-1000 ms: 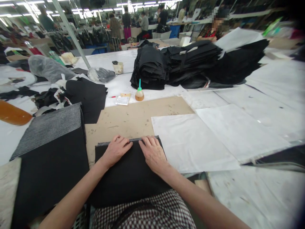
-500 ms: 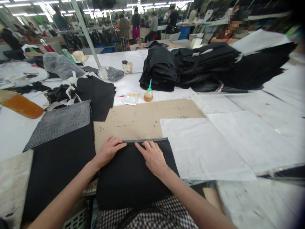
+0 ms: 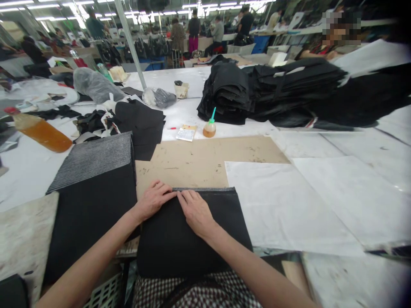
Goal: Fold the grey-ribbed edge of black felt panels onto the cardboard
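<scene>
A black fabric piece (image 3: 212, 226) lies in front of me on a brown cardboard sheet (image 3: 205, 160), its far edge folded over to show a grey strip. My left hand (image 3: 154, 201) rests on the fabric's far left edge with fingers curled down onto the fold. My right hand (image 3: 194, 211) lies flat beside it, fingers stretched along the same folded edge. The fingertips of both hands nearly meet at the fold.
A stack of black and grey ribbed fabric (image 3: 93, 188) sits at my left. White paper sheets (image 3: 289, 205) lie to the right. A small glue bottle (image 3: 209, 127), a packet (image 3: 186, 133), an orange bottle (image 3: 41, 130) and heaps of black cloth (image 3: 282, 92) stand farther back. People work in the background.
My right hand has slid left along the folded edge toward my left hand. The view has shifted so everything appears a little further right.
</scene>
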The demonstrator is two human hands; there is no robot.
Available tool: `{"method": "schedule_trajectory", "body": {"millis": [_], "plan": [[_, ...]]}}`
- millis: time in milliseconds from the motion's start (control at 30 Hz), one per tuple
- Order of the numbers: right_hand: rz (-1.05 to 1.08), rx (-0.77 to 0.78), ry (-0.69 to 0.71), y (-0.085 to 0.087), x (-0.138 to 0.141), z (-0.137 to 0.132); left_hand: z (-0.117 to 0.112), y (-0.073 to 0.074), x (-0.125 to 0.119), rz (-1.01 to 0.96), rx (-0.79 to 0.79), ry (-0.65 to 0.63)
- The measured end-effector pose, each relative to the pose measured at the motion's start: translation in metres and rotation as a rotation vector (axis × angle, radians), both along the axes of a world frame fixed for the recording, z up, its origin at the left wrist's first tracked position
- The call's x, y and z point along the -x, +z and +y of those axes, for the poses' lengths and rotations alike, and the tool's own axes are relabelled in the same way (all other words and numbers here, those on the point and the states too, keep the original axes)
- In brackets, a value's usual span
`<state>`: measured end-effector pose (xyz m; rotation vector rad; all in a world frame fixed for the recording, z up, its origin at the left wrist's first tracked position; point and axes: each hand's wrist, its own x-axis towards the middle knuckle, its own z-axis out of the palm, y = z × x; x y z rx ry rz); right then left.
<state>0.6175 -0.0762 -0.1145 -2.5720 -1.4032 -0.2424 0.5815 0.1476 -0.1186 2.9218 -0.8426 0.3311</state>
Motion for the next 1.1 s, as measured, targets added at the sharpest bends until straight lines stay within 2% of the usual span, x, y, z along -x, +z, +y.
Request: {"method": "schedule_trajectory", "body": {"millis": [133, 267, 500, 667, 800, 900, 1000, 1100], "plan": [[0.02, 0.005, 0.004, -0.009, 0.003, 0.006, 0.026, -0.007, 0.007, -0.016, 0.121, 0.05], [0.045, 0.009, -0.005, -0.007, 0.003, 0.006, 0.043, -0.009, 0.016, -0.009, 0.129, 0.076], [0.018, 0.051, -0.009, 0.0, 0.001, 0.014, 0.038, 0.004, 0.019, -0.008, -0.007, 0.044], [0.023, 0.014, 0.012, 0.003, 0.003, 0.034, 0.037, 0.009, 0.023, 0.002, -0.07, 0.039], [0.031, -0.038, 0.047, -0.005, 0.007, 0.05, 0.044, 0.0, 0.028, 0.0, 0.104, 0.212], [0.037, -0.041, 0.045, -0.01, 0.007, 0.054, 0.051, -0.006, 0.031, 0.084, 0.268, 0.313], [0.04, -0.037, 0.054, -0.011, 0.007, 0.053, 0.058, -0.007, 0.035, 0.127, 0.312, 0.288], [0.038, -0.028, 0.055, -0.008, 0.007, 0.053, 0.061, -0.003, 0.038, 0.098, 0.25, 0.247]]}}
